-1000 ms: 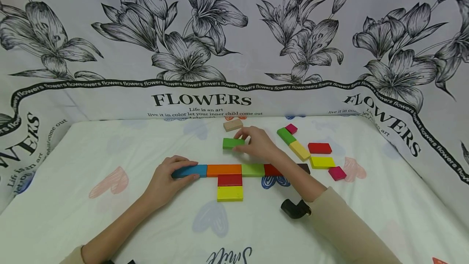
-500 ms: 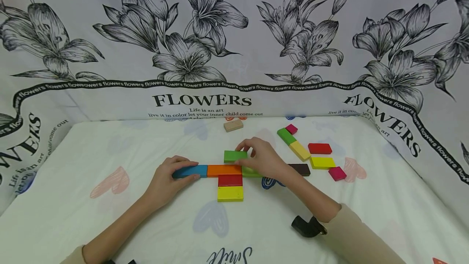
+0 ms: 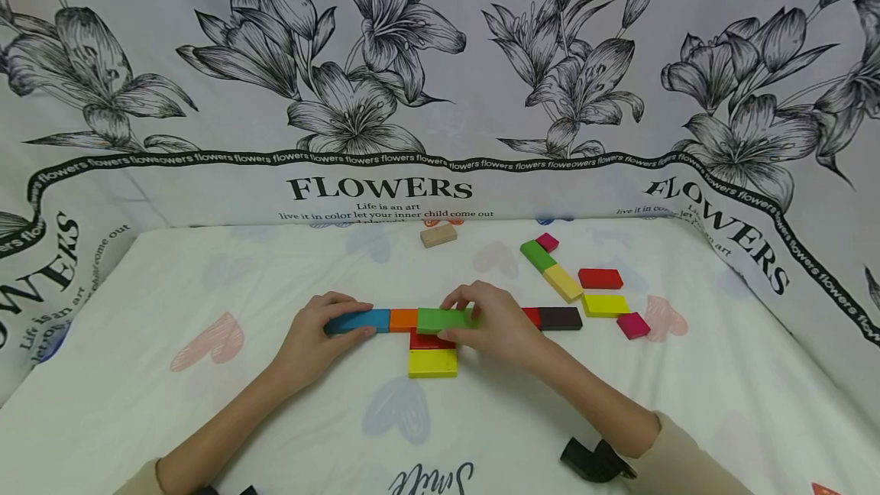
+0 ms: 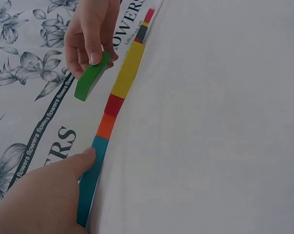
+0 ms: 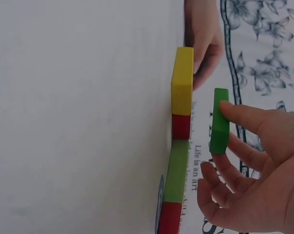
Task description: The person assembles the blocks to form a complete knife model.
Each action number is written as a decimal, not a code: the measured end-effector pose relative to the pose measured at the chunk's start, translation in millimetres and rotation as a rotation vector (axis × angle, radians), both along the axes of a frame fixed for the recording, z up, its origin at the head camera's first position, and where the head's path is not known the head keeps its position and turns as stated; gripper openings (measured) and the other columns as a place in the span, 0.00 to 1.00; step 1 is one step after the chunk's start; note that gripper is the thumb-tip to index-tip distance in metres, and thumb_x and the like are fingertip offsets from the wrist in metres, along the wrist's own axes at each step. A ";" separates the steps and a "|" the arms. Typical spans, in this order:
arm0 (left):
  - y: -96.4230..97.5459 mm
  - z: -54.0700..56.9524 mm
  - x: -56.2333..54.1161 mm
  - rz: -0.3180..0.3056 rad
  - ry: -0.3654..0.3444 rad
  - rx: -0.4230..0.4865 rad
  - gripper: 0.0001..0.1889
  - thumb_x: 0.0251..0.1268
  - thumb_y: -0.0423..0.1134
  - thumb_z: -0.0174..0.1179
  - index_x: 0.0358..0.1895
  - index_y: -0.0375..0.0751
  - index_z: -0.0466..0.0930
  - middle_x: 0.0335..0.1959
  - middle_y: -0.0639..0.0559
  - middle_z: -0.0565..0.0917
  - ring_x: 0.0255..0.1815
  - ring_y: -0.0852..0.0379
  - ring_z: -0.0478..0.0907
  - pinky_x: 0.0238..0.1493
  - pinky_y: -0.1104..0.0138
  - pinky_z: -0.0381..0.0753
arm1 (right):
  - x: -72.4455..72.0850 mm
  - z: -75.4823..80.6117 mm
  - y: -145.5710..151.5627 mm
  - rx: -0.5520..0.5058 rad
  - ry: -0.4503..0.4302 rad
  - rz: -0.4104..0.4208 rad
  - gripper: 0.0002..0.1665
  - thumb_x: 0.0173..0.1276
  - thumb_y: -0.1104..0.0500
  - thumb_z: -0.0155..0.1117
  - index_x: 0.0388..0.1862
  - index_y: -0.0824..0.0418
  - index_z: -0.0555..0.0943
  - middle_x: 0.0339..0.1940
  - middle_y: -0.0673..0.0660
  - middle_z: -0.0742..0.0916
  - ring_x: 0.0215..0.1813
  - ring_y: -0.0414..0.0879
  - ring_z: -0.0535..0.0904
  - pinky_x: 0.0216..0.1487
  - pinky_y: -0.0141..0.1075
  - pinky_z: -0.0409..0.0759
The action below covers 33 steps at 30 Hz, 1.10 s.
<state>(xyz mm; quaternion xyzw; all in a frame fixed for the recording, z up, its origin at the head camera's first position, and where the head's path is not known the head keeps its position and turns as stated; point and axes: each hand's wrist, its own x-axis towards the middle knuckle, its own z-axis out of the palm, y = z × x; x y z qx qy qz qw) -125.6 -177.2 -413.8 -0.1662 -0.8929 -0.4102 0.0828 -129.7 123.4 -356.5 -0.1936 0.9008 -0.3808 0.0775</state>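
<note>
Head view: your right hand (image 3: pixel 498 323) pinches the raised green block (image 3: pixel 440 319), which juts left, long axis along the orange block (image 3: pixel 402 320) it overlaps; your left hand (image 3: pixel 318 331), farther off, grips the blue block (image 3: pixel 364 320)

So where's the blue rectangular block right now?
In the head view, the blue rectangular block lies left of centre, end to end with the orange rectangular block on its right; the left hand holds its left end.
</note>
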 end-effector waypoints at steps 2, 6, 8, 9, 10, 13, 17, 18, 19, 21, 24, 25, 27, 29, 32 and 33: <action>0.1 -0.4 -0.1 -0.001 0.005 0.001 0.16 0.63 0.38 0.77 0.54 0.45 0.91 0.51 0.50 0.86 0.54 0.49 0.77 0.50 0.64 0.79 | 4.7 0.9 -1.3 0.001 -0.014 -0.003 0.16 0.65 0.55 0.81 0.50 0.54 0.87 0.44 0.50 0.85 0.45 0.46 0.77 0.42 0.33 0.80; 0.4 -1.0 -0.3 -0.004 0.014 0.002 0.16 0.63 0.38 0.77 0.54 0.45 0.91 0.50 0.50 0.87 0.54 0.50 0.77 0.50 0.64 0.78 | 14.5 2.4 -2.9 -0.013 -0.037 -0.006 0.17 0.63 0.54 0.82 0.49 0.53 0.88 0.43 0.49 0.85 0.46 0.46 0.77 0.42 0.32 0.81; 0.6 -1.4 -0.6 -0.005 0.016 0.003 0.16 0.63 0.38 0.77 0.54 0.45 0.91 0.50 0.50 0.87 0.53 0.50 0.77 0.50 0.64 0.78 | 19.6 2.7 -3.4 -0.030 -0.048 -0.006 0.16 0.63 0.54 0.82 0.48 0.53 0.88 0.42 0.48 0.85 0.47 0.46 0.77 0.42 0.32 0.81; 0.6 -1.6 -0.7 -0.005 0.017 0.004 0.16 0.63 0.38 0.77 0.54 0.45 0.91 0.50 0.50 0.87 0.53 0.50 0.77 0.50 0.64 0.78 | 22.0 2.6 -3.4 -0.038 -0.052 0.000 0.16 0.63 0.54 0.82 0.48 0.53 0.88 0.42 0.48 0.85 0.47 0.46 0.77 0.42 0.32 0.81; 0.7 -1.9 -0.9 -0.006 0.018 0.005 0.17 0.62 0.38 0.77 0.54 0.45 0.92 0.50 0.50 0.87 0.53 0.50 0.77 0.50 0.65 0.78 | 24.3 2.6 -3.4 -0.045 -0.060 0.004 0.16 0.63 0.54 0.82 0.48 0.52 0.88 0.42 0.47 0.85 0.47 0.46 0.77 0.43 0.32 0.81; 0.8 -2.6 -1.6 -0.006 0.017 0.004 0.17 0.62 0.38 0.77 0.54 0.45 0.91 0.50 0.51 0.87 0.53 0.50 0.77 0.50 0.65 0.79 | 30.6 2.4 -3.6 -0.052 -0.064 0.025 0.15 0.63 0.54 0.82 0.47 0.51 0.88 0.43 0.44 0.86 0.47 0.45 0.77 0.44 0.33 0.81; 0.9 -3.0 -2.3 -0.004 0.016 0.005 0.17 0.62 0.38 0.77 0.54 0.45 0.91 0.50 0.50 0.87 0.54 0.49 0.77 0.49 0.65 0.79 | 35.9 1.9 -3.6 -0.045 -0.060 0.048 0.14 0.62 0.55 0.83 0.45 0.50 0.88 0.42 0.43 0.87 0.48 0.44 0.78 0.45 0.33 0.81; 0.9 -3.1 -2.4 -0.004 0.016 0.005 0.17 0.62 0.38 0.77 0.54 0.45 0.91 0.50 0.50 0.87 0.54 0.49 0.77 0.49 0.65 0.79 | 36.6 1.8 -3.5 -0.040 -0.061 0.051 0.14 0.62 0.55 0.83 0.45 0.50 0.89 0.42 0.43 0.86 0.48 0.44 0.78 0.45 0.33 0.81; 0.9 -3.1 -2.5 -0.003 0.015 0.005 0.17 0.62 0.38 0.77 0.54 0.44 0.91 0.50 0.50 0.87 0.54 0.49 0.77 0.49 0.65 0.79 | 37.3 1.9 -3.6 -0.034 -0.063 0.053 0.14 0.61 0.54 0.83 0.44 0.50 0.89 0.42 0.43 0.86 0.48 0.44 0.78 0.44 0.33 0.80; 0.9 -3.3 -2.6 -0.002 0.015 0.004 0.17 0.62 0.38 0.77 0.54 0.45 0.91 0.50 0.50 0.87 0.54 0.49 0.77 0.49 0.65 0.79 | 38.0 1.9 -3.5 -0.025 -0.074 0.057 0.14 0.61 0.54 0.84 0.44 0.50 0.89 0.41 0.44 0.84 0.47 0.44 0.77 0.43 0.33 0.80; 0.8 -3.5 -2.5 -0.002 0.015 -0.001 0.17 0.62 0.38 0.77 0.54 0.45 0.91 0.50 0.50 0.87 0.54 0.49 0.77 0.49 0.65 0.79 | 38.7 1.7 -3.6 -0.009 -0.090 0.071 0.15 0.59 0.53 0.85 0.43 0.49 0.89 0.38 0.46 0.81 0.46 0.45 0.76 0.40 0.32 0.78; 0.6 -3.6 -2.5 -0.002 0.015 -0.002 0.17 0.62 0.38 0.77 0.54 0.45 0.91 0.50 0.50 0.87 0.54 0.49 0.77 0.49 0.65 0.79 | 38.9 1.6 -3.8 -0.007 -0.094 0.079 0.15 0.59 0.53 0.85 0.43 0.50 0.89 0.36 0.47 0.81 0.45 0.45 0.75 0.39 0.32 0.77; 0.2 -3.6 -2.4 -0.002 0.016 -0.004 0.17 0.62 0.38 0.77 0.55 0.45 0.91 0.50 0.50 0.87 0.54 0.49 0.77 0.49 0.64 0.79 | 39.2 0.9 -4.1 -0.003 -0.100 0.097 0.15 0.59 0.54 0.85 0.43 0.50 0.88 0.33 0.48 0.79 0.42 0.45 0.75 0.37 0.32 0.75; -0.4 -3.5 -2.2 0.000 0.015 -0.006 0.17 0.63 0.39 0.77 0.55 0.45 0.91 0.50 0.50 0.87 0.54 0.49 0.77 0.50 0.64 0.79 | 39.5 0.2 -4.9 -0.001 -0.101 0.116 0.16 0.59 0.54 0.85 0.43 0.50 0.88 0.31 0.48 0.79 0.40 0.44 0.75 0.35 0.32 0.74; -1.0 -3.2 -1.9 0.002 0.012 -0.007 0.17 0.63 0.39 0.77 0.55 0.46 0.91 0.50 0.50 0.87 0.54 0.49 0.77 0.50 0.64 0.80 | 39.7 -1.1 -5.7 0.004 -0.109 0.137 0.16 0.58 0.55 0.85 0.43 0.50 0.88 0.29 0.47 0.79 0.38 0.43 0.75 0.34 0.31 0.72; -1.1 -3.1 -1.8 0.002 0.012 -0.006 0.17 0.63 0.39 0.77 0.55 0.46 0.91 0.50 0.51 0.87 0.54 0.49 0.77 0.50 0.64 0.80 | 39.8 -1.5 -6.0 0.006 -0.112 0.142 0.16 0.58 0.55 0.85 0.43 0.50 0.88 0.29 0.47 0.79 0.38 0.43 0.75 0.34 0.30 0.73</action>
